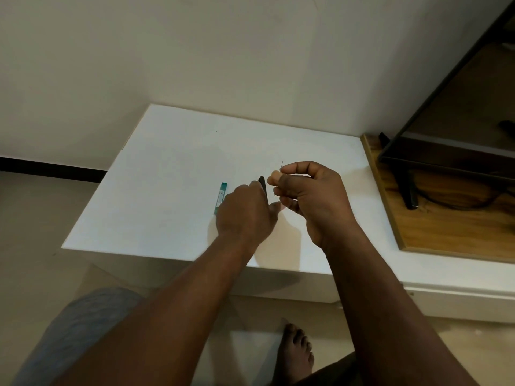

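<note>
At mid-frame, over the white table (167, 162), I see the right hand (312, 196) pinching a thin needle (282, 164) upright. Just beside it, the left hand (245, 213) grips a dark stick (262, 181). A teal packet (221, 197) lies left of them.

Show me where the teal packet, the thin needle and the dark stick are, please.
teal packet (221, 195), head view, middle of its label.
thin needle (282, 164), head view, its tip above the fingers of the right hand (309, 199).
dark stick (262, 181), head view, its top end above the left hand (245, 215).
</note>
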{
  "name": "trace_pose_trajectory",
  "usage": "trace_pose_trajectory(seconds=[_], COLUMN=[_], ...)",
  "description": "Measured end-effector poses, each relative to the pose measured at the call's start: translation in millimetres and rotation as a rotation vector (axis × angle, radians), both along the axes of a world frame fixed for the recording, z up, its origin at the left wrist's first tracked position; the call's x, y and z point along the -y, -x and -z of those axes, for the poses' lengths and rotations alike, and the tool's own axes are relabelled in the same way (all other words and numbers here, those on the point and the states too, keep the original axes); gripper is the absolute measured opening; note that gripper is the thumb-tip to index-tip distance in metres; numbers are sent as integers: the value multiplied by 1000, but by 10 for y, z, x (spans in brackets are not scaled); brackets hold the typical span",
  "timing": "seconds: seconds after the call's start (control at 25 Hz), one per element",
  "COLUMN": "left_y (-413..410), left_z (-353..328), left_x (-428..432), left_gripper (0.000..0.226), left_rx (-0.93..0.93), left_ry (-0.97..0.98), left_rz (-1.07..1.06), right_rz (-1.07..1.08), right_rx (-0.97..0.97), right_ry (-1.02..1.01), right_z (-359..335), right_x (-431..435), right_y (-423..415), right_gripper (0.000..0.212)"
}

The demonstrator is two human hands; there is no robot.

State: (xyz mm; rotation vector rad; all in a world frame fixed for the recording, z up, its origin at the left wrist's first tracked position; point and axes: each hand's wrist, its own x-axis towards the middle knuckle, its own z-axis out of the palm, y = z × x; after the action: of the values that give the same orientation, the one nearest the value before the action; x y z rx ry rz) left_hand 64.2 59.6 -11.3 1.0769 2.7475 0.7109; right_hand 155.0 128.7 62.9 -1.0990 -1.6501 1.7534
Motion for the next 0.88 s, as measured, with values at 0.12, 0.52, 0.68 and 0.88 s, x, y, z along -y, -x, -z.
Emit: trace_pose_trajectory(seconds=[0.12,0.52,0.68,0.88], left_y=[-25,358,453,382], left_z=[21,-221,-212,-221], left_x=[-22,510,737,699], left_gripper=[39,17,12,10], left_rx=[-16,140,210,206], left_ry=[8,-173,-241,-240], left_rz=[-37,96,217,320], right_rz=[-4,3,18,77], right_rx=[10,-6,-48,-134], right_ry=[-9,-21,43,129], right_z=[-7,-38,-12,13], right_x=[-11,-52,-86,-116], right_y=[-41,2,22,57], right_gripper=[17,6,7,8])
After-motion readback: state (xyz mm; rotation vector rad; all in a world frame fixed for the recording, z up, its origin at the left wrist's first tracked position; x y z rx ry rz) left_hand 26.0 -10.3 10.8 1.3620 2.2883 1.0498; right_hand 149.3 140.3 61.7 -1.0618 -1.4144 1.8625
